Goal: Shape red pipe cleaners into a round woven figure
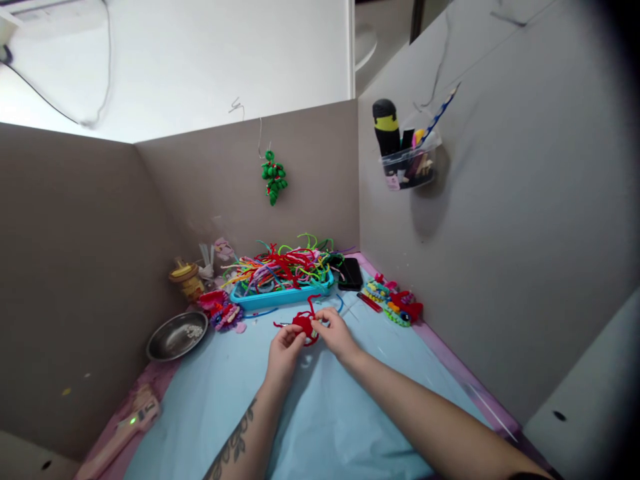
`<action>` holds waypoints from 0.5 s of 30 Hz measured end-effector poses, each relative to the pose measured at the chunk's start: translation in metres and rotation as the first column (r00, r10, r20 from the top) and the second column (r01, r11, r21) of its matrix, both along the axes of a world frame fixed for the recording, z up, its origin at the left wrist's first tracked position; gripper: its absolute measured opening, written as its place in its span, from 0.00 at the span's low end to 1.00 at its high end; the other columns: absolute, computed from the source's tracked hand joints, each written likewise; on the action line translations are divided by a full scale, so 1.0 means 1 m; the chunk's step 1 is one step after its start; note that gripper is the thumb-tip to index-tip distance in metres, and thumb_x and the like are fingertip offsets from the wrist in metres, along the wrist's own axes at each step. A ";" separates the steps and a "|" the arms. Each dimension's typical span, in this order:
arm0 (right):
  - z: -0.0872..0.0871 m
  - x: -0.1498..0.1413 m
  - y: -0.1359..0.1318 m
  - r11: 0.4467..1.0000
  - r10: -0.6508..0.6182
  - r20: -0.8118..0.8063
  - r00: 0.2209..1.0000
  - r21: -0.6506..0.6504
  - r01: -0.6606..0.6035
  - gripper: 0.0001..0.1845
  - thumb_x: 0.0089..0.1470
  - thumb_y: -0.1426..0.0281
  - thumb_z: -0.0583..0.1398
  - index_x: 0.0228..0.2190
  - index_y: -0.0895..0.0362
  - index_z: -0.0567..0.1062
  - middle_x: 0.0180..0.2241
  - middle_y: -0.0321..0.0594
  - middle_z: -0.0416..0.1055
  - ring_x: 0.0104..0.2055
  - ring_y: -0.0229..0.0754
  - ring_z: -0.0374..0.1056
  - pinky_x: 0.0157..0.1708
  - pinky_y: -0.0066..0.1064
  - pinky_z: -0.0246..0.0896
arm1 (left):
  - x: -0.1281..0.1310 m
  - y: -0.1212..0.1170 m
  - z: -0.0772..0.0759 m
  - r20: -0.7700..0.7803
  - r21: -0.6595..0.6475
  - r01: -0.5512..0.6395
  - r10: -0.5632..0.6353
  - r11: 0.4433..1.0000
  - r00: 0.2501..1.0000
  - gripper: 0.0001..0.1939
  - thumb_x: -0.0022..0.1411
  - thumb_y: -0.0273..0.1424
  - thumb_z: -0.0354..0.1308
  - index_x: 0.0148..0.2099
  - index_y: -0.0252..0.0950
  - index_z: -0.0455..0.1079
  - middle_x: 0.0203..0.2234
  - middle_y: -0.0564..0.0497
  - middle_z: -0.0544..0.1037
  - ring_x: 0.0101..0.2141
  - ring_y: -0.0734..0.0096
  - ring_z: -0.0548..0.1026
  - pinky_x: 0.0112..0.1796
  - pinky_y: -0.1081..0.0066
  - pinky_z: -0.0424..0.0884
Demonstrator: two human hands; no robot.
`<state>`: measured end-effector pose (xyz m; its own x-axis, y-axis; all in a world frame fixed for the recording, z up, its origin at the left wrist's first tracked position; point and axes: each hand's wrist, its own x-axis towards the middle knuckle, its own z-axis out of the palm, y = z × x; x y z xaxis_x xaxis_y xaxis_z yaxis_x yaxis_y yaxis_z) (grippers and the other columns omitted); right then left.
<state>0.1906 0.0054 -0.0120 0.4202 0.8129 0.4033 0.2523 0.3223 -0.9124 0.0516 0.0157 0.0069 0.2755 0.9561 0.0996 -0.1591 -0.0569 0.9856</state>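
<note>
Both hands (284, 350) (340, 335) side by side, fingertips (302, 337) in a pinch, forearms (415, 403) outstretched.

Red piece (302, 324): small bundle of bent, fuzzy-looking red strands, all one colour bar the bits below.
Core: densely packed, roughly rounded; partly covered by fingers.
Loops: open, curved, round the outside, incl. underside.
Top end: loose strand, sticks up, bent over at the tip.
Left end: short loose tip, points left; thin silvery bit beside it, too small to ID.
Pale bit: low on right side, unclear.
Hold: pinched between left grip (286, 348) and right grip (337, 335).
Place: over table (225, 387); contact can't be told.
</note>
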 end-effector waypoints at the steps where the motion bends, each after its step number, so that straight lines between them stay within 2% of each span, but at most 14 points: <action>1: -0.001 0.000 0.001 1.000 0.010 -0.009 1.000 -0.011 -0.010 0.04 0.43 0.68 0.59 0.22 0.56 0.71 0.28 0.37 0.62 0.34 0.41 0.60 0.40 0.33 0.56 | 0.000 0.001 -0.001 0.001 0.017 0.005 -0.005 1.000 1.000 0.13 0.45 0.34 0.64 0.32 0.33 0.69 0.25 0.51 0.75 0.26 0.73 0.72 0.27 0.76 0.65; 8: -0.005 0.001 0.005 0.991 0.111 -0.039 0.993 -0.066 -0.113 0.09 0.41 0.66 0.60 0.17 0.57 0.70 0.32 0.39 0.65 0.40 0.44 0.62 0.46 0.36 0.54 | -0.001 0.006 -0.008 -0.024 0.144 0.022 -0.018 0.989 1.000 0.12 0.48 0.34 0.62 0.35 0.34 0.68 0.28 0.50 0.75 0.31 0.70 0.73 0.34 0.72 0.67; 10: -0.005 0.001 0.005 0.994 0.084 -0.068 0.994 -0.070 -0.089 0.09 0.40 0.65 0.61 0.17 0.57 0.70 0.34 0.40 0.66 0.41 0.45 0.61 0.48 0.37 0.53 | -0.001 0.005 -0.006 -0.062 0.223 -0.042 0.057 0.974 0.996 0.14 0.48 0.34 0.62 0.37 0.35 0.68 0.32 0.49 0.74 0.34 0.68 0.73 0.35 0.71 0.67; 12: -0.004 0.001 0.005 0.997 0.035 -0.124 0.992 -0.068 -0.043 0.10 0.40 0.64 0.61 0.17 0.57 0.70 0.36 0.41 0.66 0.43 0.46 0.61 0.49 0.39 0.51 | -0.002 0.001 -0.003 -0.104 0.323 -0.147 0.190 0.935 0.976 0.15 0.47 0.34 0.63 0.39 0.36 0.68 0.35 0.48 0.74 0.36 0.67 0.72 0.35 0.72 0.67; 13: -0.003 0.000 0.005 0.997 0.022 -0.159 0.987 -0.064 -0.033 0.11 0.40 0.63 0.62 0.17 0.57 0.70 0.36 0.41 0.67 0.43 0.46 0.61 0.49 0.39 0.51 | -0.002 -0.001 -0.002 -0.119 0.360 -0.188 0.245 0.914 0.962 0.15 0.47 0.34 0.63 0.39 0.37 0.68 0.34 0.48 0.74 0.35 0.67 0.72 0.34 0.73 0.66; 15: -0.002 -0.001 0.004 0.996 0.057 -0.240 0.969 -0.055 -0.072 0.12 0.41 0.61 0.61 0.18 0.57 0.71 0.34 0.41 0.68 0.41 0.45 0.63 0.46 0.38 0.55 | -0.001 -0.004 0.001 -0.137 0.376 -0.207 0.275 0.903 0.952 0.14 0.47 0.34 0.62 0.38 0.37 0.68 0.31 0.49 0.75 0.32 0.68 0.73 0.31 0.73 0.66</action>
